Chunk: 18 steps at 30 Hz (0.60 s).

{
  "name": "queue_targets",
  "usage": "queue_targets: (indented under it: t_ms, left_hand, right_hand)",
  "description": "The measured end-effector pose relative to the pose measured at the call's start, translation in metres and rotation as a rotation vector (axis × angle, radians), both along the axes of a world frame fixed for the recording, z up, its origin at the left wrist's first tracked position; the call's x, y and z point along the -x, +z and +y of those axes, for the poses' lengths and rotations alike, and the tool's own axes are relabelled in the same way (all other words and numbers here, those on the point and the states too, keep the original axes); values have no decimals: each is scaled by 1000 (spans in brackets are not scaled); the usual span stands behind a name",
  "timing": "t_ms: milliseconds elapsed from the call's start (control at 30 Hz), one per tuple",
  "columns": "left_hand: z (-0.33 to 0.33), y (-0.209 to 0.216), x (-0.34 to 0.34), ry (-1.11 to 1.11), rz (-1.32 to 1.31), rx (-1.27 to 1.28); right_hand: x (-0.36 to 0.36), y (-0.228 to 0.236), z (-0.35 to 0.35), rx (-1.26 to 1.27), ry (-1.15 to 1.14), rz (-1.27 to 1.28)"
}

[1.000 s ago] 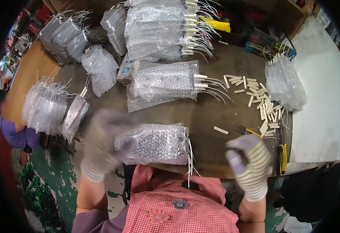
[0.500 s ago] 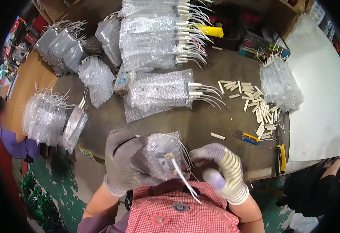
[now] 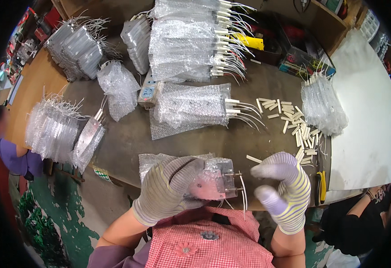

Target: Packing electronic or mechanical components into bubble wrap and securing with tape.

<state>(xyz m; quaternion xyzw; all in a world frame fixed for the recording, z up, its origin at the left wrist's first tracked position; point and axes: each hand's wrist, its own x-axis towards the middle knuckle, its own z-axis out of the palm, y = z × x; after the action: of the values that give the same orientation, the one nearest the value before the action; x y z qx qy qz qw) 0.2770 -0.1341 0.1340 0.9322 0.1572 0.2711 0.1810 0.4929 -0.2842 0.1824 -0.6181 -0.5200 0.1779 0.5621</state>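
Observation:
My left hand (image 3: 171, 187), in a striped grey glove, grips a flat metal plate (image 3: 209, 185) in bubble wrap at the table's near edge. The plate looks pinkish. Two terminals with thin white wires (image 3: 243, 192) stick out of its right end. My right hand (image 3: 287, 192), gloved too, is held apart from the plate, fingers curved and thumb spread from them, with nothing visible between. Close to its index fingertip lies one white tube (image 3: 253, 159). A pile of similar short tubes (image 3: 300, 129) spreads beyond that hand.
Bubble-wrapped plates with wires (image 3: 191, 107) lie mid-table before a taller stack (image 3: 184, 44). More wrapped bundles stand at left (image 3: 52, 129) and right (image 3: 323, 105). Yellow-handled pliers (image 3: 321, 187) lie at the right edge. A person in purple (image 3: 12, 156) is at far left, another (image 3: 361, 219) at lower right.
My left hand has turned the wrapped plate from end-on to lying flat, its wires now pointing right. My right hand has moved right, away from the wires, and now covers the small snips.

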Motion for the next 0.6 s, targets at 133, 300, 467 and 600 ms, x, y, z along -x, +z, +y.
queue_targets:
  t_ms: [133,300,467,600]
  left_hand:
    - [3,8,4,-53,83,2]
    - [2,14,6,-116,138,26]
    - [2,19,6,-93,79,37]
    - [3,18,7,-95,104,-2]
  right_hand:
    - [2,-4,10,22,19,-639]
    - [3,-11,11,61,26,-813]
    - [-9,-22,3,4,13,-517]
    - [2,-9,-4,24,124,-615]
